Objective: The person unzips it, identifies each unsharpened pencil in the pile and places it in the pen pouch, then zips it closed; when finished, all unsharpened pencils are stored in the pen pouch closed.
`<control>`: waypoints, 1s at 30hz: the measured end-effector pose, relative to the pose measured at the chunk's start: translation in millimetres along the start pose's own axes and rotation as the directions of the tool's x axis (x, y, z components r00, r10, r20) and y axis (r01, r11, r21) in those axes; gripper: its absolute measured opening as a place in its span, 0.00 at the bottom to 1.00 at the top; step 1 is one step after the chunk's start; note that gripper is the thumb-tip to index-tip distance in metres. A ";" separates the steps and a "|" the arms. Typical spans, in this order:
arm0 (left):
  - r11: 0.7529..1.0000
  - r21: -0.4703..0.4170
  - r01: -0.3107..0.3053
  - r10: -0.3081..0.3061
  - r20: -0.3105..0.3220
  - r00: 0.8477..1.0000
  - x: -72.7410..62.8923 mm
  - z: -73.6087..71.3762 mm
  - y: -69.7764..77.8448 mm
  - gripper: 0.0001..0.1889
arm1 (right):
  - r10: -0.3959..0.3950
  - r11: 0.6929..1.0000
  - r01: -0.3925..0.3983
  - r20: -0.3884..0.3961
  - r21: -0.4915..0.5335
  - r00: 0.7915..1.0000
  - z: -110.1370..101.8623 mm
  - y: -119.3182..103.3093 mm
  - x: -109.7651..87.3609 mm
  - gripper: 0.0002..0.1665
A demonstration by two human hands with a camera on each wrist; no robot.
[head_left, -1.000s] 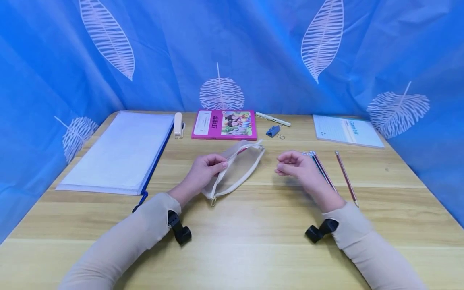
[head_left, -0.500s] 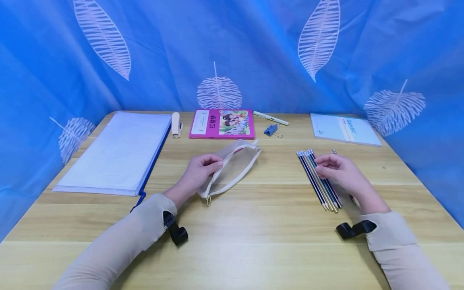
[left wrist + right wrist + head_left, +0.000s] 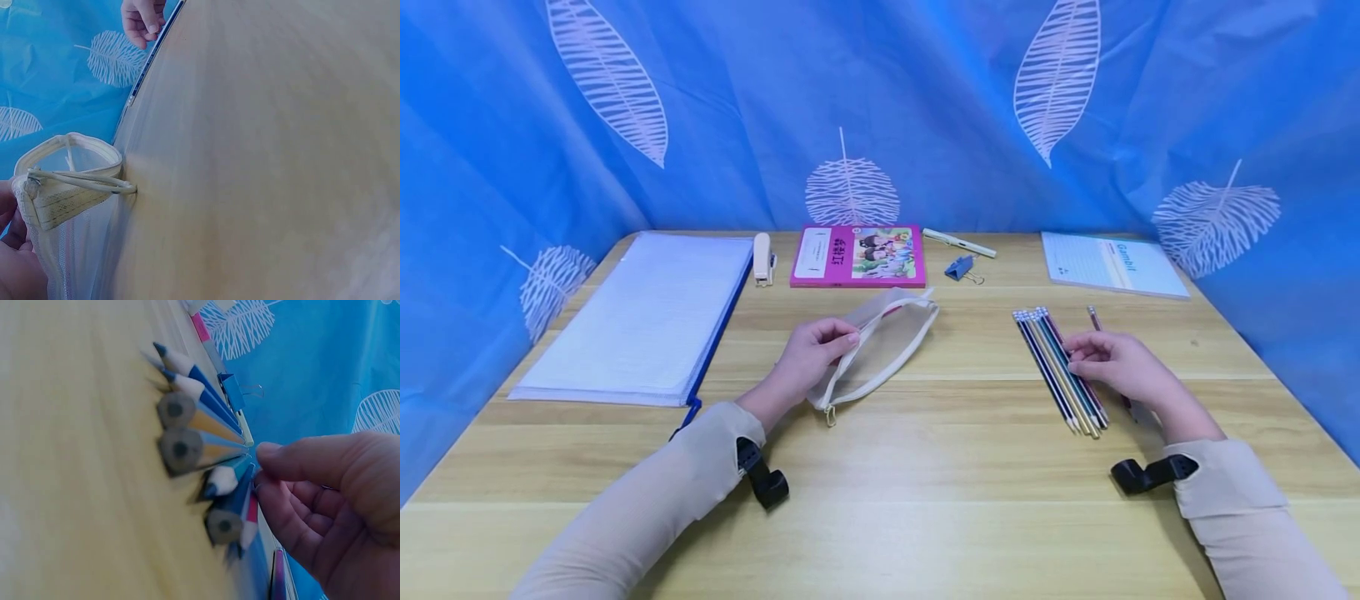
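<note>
Nearest on the wood-grain worktop (image 3: pixel 925 517), two beige sleeves (image 3: pixel 632 500) reach in, each with one black wrist camera (image 3: pixel 765 479) at the cuff. Beyond them, just left of centre, is one pouch (image 3: pixel 883 367) of pale see-through mesh, edged in off-white, its mouth gaping, one looped zip pull (image 3: pixel 830 416) at its near end; something reddish shows inside. The left hand (image 3: pixel 815 350) pinches its left rim between thumb and fingers. To the right lies one bunch of pencils (image 3: pixel 1057 371), at least seven, blue, gold, teal and red, some sharpened, some blunt. The right hand (image 3: pixel 1118 367) is at their right side, fingers bent; whether it grips one I cannot tell. One more pencil (image 3: pixel 1095 317) lies partly behind that hand. At far left is one white folder (image 3: pixel 632 325) with blue edging; across the far edge, left to right, one stapler (image 3: pixel 763 257), one pink book (image 3: pixel 858 257), one blue binder clip (image 3: pixel 958 267), one pen (image 3: pixel 959 243), one pale-blue notebook (image 3: pixel 1114 264).
</note>
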State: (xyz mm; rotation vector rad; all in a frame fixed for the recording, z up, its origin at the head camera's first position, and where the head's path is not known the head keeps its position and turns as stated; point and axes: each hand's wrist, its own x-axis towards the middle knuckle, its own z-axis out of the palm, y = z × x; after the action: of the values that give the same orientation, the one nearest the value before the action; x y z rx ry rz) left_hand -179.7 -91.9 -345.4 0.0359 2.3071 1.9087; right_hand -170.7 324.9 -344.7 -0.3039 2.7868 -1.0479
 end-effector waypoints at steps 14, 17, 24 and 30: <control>1.000 0.013 0.004 -0.004 0.001 1.000 0.9 -0.5 -0.1 0.09 | 0.014 0.974 0.002 0.066 -0.227 0.998 -6.0 -7.8 8.3 0.20; 1.000 0.012 0.009 -0.009 0.002 1.000 1.0 -0.5 -0.6 0.09 | 0.015 0.966 0.008 0.086 -0.260 0.996 -7.9 -8.2 10.0 0.21; 1.000 0.012 0.015 -0.015 0.002 1.000 1.0 -0.8 -0.8 0.09 | 0.040 0.940 -0.002 0.102 -0.342 0.994 -12.3 -11.1 11.5 0.25; 0.999 0.021 0.025 -0.025 0.000 1.000 1.7 -0.3 -0.6 0.09 | 0.059 0.916 -0.005 0.122 -0.402 0.991 -13.7 -13.0 11.9 0.26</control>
State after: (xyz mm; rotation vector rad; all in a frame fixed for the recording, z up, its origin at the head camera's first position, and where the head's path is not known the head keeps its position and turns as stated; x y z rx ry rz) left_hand -181.4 -92.2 -346.1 0.0097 2.3165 1.8728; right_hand -183.3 321.1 -326.7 -0.3570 2.8512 -0.4176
